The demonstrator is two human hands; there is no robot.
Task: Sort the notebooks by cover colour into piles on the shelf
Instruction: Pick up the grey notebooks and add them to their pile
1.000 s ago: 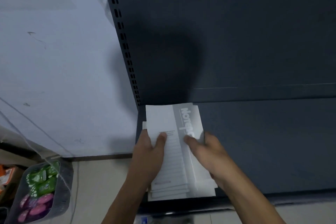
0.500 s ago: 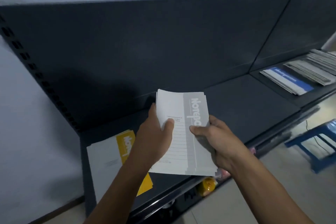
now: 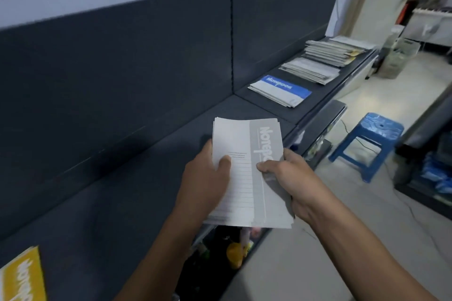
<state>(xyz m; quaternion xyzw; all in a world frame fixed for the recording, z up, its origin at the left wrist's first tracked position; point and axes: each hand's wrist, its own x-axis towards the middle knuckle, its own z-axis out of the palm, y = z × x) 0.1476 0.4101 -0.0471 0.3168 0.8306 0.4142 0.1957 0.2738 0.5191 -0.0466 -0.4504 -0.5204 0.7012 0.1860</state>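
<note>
The left hand [image 3: 208, 176] grips the left edge of a grey stack [image 3: 241, 144], thumb on the cover. The right hand [image 3: 291, 178] pinches its right edge. The stack hangs above the shelf [image 3: 146, 178] near its front edge, long axis pointing away from the person. A blue pile [image 3: 281, 89] lies on the shelf well to the right, greyish piles [image 3: 310, 69] beyond it, and a yellow notebook [image 3: 22, 273] lies far left. The stack probably goes rightward, where the right hand is nearer.
</note>
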